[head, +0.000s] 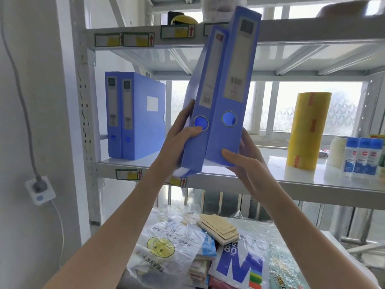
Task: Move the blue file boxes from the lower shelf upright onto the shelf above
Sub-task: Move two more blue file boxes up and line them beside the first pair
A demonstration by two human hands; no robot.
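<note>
1. While two blue file boxes (133, 115) stand upright at the left end of the middle shelf (270, 176), you hold two more in the air before it, tilted to the right.
2. Your left hand (181, 136) clasps the narrower box (206, 97), thumb at its spine hole.
3. Your right hand (245, 163) grips the wider box (235, 84) from beneath.
4. A yellow tape roll (306, 130) stands on the same shelf, to their right.

Spine labels (236, 65) too blurred
</note>
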